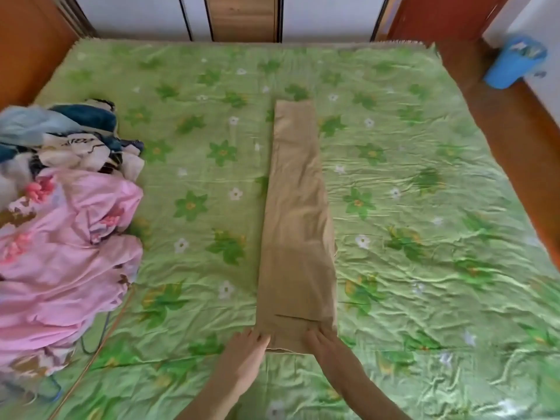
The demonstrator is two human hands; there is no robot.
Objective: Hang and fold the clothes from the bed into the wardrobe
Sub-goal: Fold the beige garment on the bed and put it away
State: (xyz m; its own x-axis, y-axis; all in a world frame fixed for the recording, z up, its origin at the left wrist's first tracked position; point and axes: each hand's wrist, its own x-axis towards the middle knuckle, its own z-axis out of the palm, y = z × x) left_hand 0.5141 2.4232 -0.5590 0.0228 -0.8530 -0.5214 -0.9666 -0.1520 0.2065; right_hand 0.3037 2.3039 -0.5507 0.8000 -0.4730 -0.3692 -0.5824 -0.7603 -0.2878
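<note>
Left hand (247, 347) and right hand (322, 339) flat, fingers extended.

A home bedroom: floral-sheeted bed (424, 165), clothes pile (66, 207), wardrobe doors (242, 16) behind.

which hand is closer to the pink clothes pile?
Left. The left hand rests at the near-left corner of the tan trousers, on the side facing the pink clothes pile. The right hand is at the trousers' near-right corner, farther off.

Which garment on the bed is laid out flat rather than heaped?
The tan trousers, stretched lengthwise mid-bed with both hands at their near end; the pink garment and the others lie bunched at the left.
</note>
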